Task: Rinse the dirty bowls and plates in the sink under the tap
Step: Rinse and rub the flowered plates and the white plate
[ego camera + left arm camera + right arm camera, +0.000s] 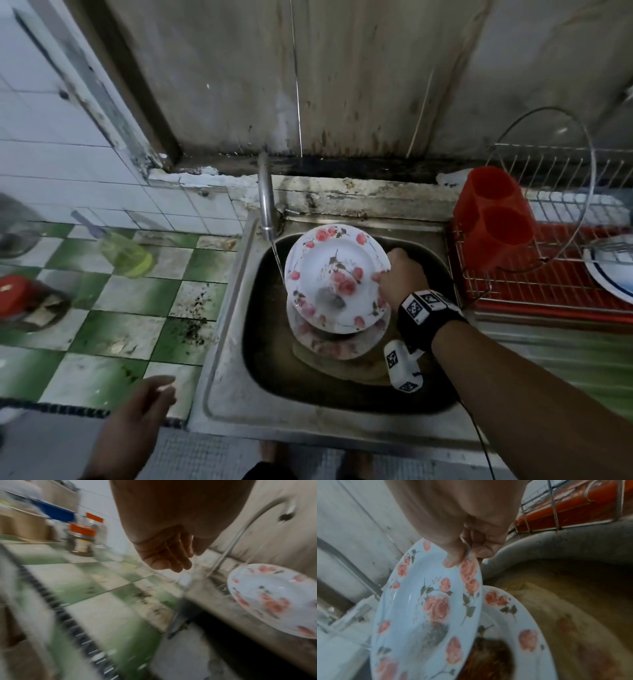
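My right hand [394, 274] pinches the right rim of a white plate with pink roses [334, 274], tilted above the sink [222, 342]; the thumb [453, 559] lies on its face. A thin stream from the tap [265, 202] falls just past the plate's left edge. A grey smear sits low on the plate [433, 632]. Beneath it lies a second rose plate [527, 628] holding brown residue, in murky water. My left hand [150, 397] hovers over the counter left of the sink with relaxed fingers [171, 561] and holds nothing. The held plate [274, 599] shows at the right in the left wrist view.
A wire dish rack [548, 260] on a red tray stands right of the sink, with a red cutlery holder [493, 219], a glass lid and a white plate [613, 274]. On the green-checked counter [137, 308] stand a green bottle [126, 253] and jars [81, 539].
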